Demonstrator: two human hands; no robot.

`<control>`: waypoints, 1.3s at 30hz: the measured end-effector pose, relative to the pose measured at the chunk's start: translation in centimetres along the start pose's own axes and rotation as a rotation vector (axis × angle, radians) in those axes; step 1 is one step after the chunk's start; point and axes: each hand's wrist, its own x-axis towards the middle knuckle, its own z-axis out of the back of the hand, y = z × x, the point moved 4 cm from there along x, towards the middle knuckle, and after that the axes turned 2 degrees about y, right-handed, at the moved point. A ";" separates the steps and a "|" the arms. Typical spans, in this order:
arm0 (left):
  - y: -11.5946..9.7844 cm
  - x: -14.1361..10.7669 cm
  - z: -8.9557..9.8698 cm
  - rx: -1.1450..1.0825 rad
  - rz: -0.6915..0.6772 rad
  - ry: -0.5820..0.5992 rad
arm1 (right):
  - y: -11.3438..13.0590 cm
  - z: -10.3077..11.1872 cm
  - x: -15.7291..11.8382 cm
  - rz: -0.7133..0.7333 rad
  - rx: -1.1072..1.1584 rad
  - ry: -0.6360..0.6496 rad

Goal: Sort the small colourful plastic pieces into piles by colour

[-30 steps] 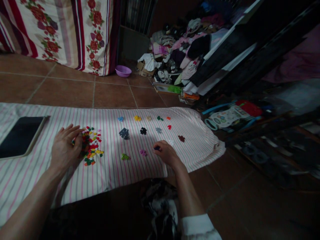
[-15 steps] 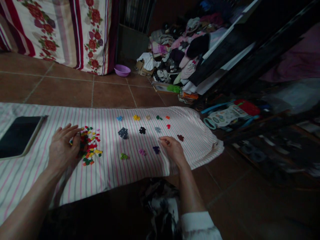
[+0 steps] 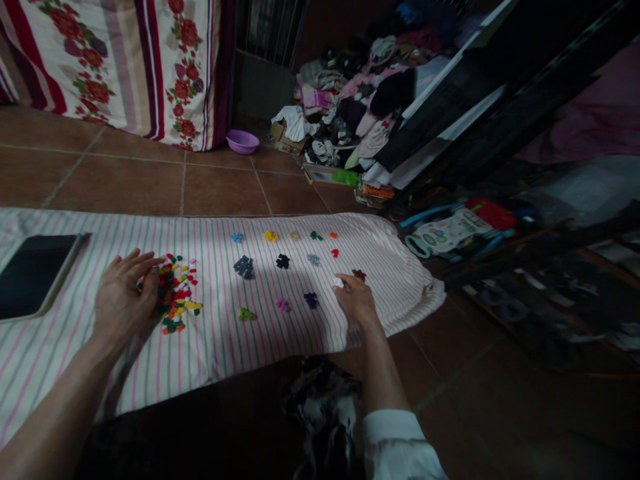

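Left of the frame: I read the left hand [image 3: 123, 293] as loosely spread against the mixed pile [image 3: 183, 287]; whether it grips a piece, I cannot tell. The pile's long axis runs up-down. Right of center: the dark purple cluster [image 3: 311, 300] now lies uncovered. The right hand [image 3: 357, 299] has shifted to the white pieces [image 3: 339, 282], now the likely work point; fingertips meet them, grip unclear. Their pointing direction is unreadable.

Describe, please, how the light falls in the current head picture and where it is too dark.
Head view: striped cloth brightest around its middle; rack at right dim, details hard to tell; head view: nearly black below the cloth's near edge, shadow beside the left forearm.
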 end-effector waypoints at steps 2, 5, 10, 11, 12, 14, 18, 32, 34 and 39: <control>-0.1 0.0 -0.1 0.006 -0.004 0.008 | 0.4 -0.1 0.1 0.046 0.019 -0.001; -0.2 0.0 -0.1 0.005 -0.006 0.021 | 0.7 0.0 0.3 0.023 0.035 0.012; -0.3 0.0 -0.1 -0.027 0.007 0.025 | 0.9 0.1 -0.1 -0.048 0.001 0.067; -0.3 0.0 -0.1 -0.033 0.010 0.025 | 1.1 0.0 -0.2 -0.031 -0.004 0.074; -0.3 0.0 -0.1 -0.039 0.012 0.024 | 1.2 0.0 -0.4 -0.013 -0.008 0.080; -0.3 0.0 -0.1 -0.046 0.014 0.023 | 1.5 0.0 -0.6 0.011 -0.013 0.092; -0.3 0.0 -0.2 -0.043 0.015 0.034 | 1.6 -0.1 -0.7 0.019 -0.014 0.100; -0.7 -0.1 0.1 -0.068 0.025 0.027 | 1.1 0.2 -0.9 -0.018 0.064 0.116; -0.7 -0.1 0.1 -0.071 0.031 0.022 | 1.2 0.3 -0.9 -0.016 0.082 0.113; -0.7 0.0 0.2 -0.092 0.049 0.028 | 0.8 0.3 -0.9 -0.033 0.131 0.142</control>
